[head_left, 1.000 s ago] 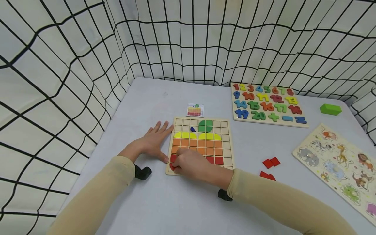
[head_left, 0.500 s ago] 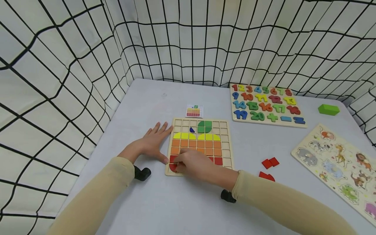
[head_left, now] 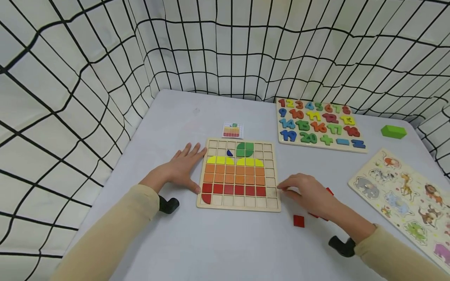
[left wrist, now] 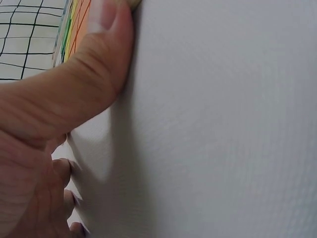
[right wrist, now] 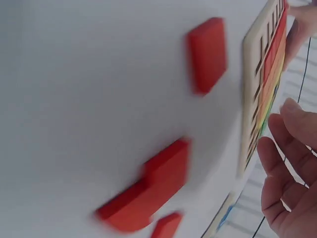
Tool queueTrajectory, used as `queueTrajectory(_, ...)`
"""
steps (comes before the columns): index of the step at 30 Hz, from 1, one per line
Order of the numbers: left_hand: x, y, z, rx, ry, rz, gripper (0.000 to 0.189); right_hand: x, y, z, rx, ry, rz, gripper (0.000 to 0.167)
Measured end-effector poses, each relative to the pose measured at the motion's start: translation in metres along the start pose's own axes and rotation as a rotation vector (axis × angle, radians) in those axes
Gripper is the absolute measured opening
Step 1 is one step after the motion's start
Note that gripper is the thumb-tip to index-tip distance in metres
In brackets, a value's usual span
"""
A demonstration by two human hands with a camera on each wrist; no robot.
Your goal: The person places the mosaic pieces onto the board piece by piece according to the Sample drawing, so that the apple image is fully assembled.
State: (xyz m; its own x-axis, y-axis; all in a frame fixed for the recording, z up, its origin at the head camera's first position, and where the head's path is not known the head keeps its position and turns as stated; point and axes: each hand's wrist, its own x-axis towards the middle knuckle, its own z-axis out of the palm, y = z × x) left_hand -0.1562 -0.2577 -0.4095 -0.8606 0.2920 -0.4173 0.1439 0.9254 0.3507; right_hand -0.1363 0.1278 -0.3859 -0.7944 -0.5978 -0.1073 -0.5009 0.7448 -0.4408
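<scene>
A wooden grid board (head_left: 273,191) lies flat with green, yellow, orange and red tiles in its cells and a small blue piece. One red quarter-round tile (head_left: 206,199) sits in its bottom left corner cell. My left hand (head_left: 181,169) rests at the board's left side, fingers spread, thumb (left wrist: 89,74) against the edge. Beyond the board's right edge hovers my right hand (head_left: 311,195), its fingers loosely bent with nothing between them in the right wrist view. A red square tile (head_left: 299,221) lies just below it. More red tiles (right wrist: 163,173) are partly hidden under that hand in the head view.
Behind the board lies a small picture card (head_left: 232,130). A number puzzle (head_left: 316,145) stands at the back right, with a green block (head_left: 393,131) beside it. An animal puzzle (head_left: 397,195) lies at the right. Black netting (head_left: 239,50) surrounds the table.
My right hand has left the board's lower left corner and moved right, past the board's edge. A red square tile now lies nearer the board. My left hand stays in place.
</scene>
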Motion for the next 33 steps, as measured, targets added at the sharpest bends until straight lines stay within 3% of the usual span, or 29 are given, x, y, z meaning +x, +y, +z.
queueTrajectory(4,0.001,0.000,-0.002,0.001,-0.005,0.000,0.133,-0.029,0.025,-0.003,-0.004,-0.043,0.028,0.021)
queueTrajectory(6,0.001,0.000,-0.002,0.000,-0.005,-0.004,0.133,-0.040,0.032,0.000,-0.022,-0.043,0.003,0.020)
queueTrajectory(14,0.001,-0.005,0.000,0.002,0.009,-0.011,0.135,-0.058,0.031,0.018,-0.146,0.081,-0.146,0.026)
queueTrajectory(17,0.002,-0.006,0.001,-0.009,0.009,-0.013,0.135,-0.058,0.028,0.021,-0.136,0.087,-0.139,0.027)
queueTrajectory(25,0.001,-0.004,0.002,-0.010,0.002,-0.009,0.134,-0.053,0.017,0.021,0.113,0.020,-0.047,0.023)
queueTrajectory(29,0.001,-0.001,0.000,-0.005,-0.001,-0.008,0.134,-0.038,0.007,0.021,0.195,0.050,0.008,0.019)
queueTrajectory(33,0.001,0.002,-0.001,-0.010,-0.003,-0.005,0.133,-0.014,-0.010,0.026,0.267,0.028,0.014,0.012)
